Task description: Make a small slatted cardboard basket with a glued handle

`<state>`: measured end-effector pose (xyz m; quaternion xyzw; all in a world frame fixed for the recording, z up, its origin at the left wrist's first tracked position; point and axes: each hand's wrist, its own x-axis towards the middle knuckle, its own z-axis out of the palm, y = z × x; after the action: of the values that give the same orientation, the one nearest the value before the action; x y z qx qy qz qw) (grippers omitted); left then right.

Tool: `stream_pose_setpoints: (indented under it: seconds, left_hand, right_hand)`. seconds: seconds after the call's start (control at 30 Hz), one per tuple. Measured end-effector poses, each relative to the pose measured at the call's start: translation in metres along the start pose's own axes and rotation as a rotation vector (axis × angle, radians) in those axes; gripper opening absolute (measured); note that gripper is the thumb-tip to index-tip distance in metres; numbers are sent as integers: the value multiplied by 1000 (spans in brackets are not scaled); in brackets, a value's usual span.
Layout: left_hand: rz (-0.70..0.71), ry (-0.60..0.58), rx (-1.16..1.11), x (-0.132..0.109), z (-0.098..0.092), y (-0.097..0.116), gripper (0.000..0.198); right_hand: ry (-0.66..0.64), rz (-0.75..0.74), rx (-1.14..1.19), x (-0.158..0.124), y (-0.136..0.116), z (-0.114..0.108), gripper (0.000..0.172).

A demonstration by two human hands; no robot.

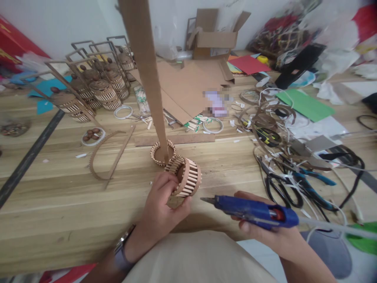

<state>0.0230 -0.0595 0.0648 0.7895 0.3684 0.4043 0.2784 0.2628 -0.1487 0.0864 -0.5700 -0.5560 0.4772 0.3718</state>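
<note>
My left hand (166, 200) grips a small round basket (191, 179) of wooden sticks and brown cardboard bands, tipped on its side with its opening toward the left. Fingers reach into the opening and the thumb lies underneath. In my right hand (265, 232) is a blue hot glue gun (253, 210), its metal nozzle pointing left, a short gap from the basket. A glue stick (326, 226) trails from its back. Just behind the held basket, a stick-edged cardboard ring (153, 153) rests on the table, with a tall cardboard strip (150, 78) rising from it.
Finished stick lanterns (103, 92) with handles stand at the back left. A dish of brown beads (93, 135) and a curved cardboard strip (97, 157) lie left. Cardboard sheets (188, 90) cover the back middle. Scissors (279, 188), pliers (315, 192) and cords clutter the right.
</note>
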Motion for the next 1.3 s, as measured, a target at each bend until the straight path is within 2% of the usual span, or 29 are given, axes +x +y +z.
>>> stream_pose_setpoints:
  seconds: [0.1,0.17,0.37,0.53,0.67,0.8,0.9,0.97,1.03,1.1,1.17,1.23,1.3]
  left_hand:
    - [-10,-10,-3,-2,0,0,7]
    - [-9,-17,-2,-2,-1,0,7]
    - [53,-56,57,-5,-4,-4,7]
    - [105,-97,108,-11,-6,-12,9]
    - [112,-125,126,-13,-6,-14,9]
    - [118,-138,125,-13,-7,-15,9]
    - [125,-149,127,-14,-8,-16,9]
    - [132,-155,128,-14,-8,-16,10]
    - [129,-166,128,-14,-8,-15,11]
    - [122,-182,126,-15,-8,-14,13]
    - [120,-197,122,-15,-7,-13,15]
    - [123,-213,122,-14,-6,-13,16]
    - [127,-235,124,-13,-6,-13,15]
  right_hand:
    - [136,187,109,2,10,-6,39]
    - [194,246,162,10,16,-11,41]
    - [122,399,526,52,30,-35,31]
    - [60,514,747,73,42,-53,17]
    - [-3,555,734,83,47,-57,15]
    - [42,561,522,89,46,-56,16]
    - [33,490,171,90,44,-59,27]
    - [45,431,-265,90,41,-63,33]
    - [161,369,-746,87,35,-63,34]
    - [289,224,-1021,82,26,-57,32]
    - [294,-30,-1019,75,14,-44,31]
    - [165,-299,-895,68,0,-26,29]
    - [32,-482,-839,62,-15,-6,34]
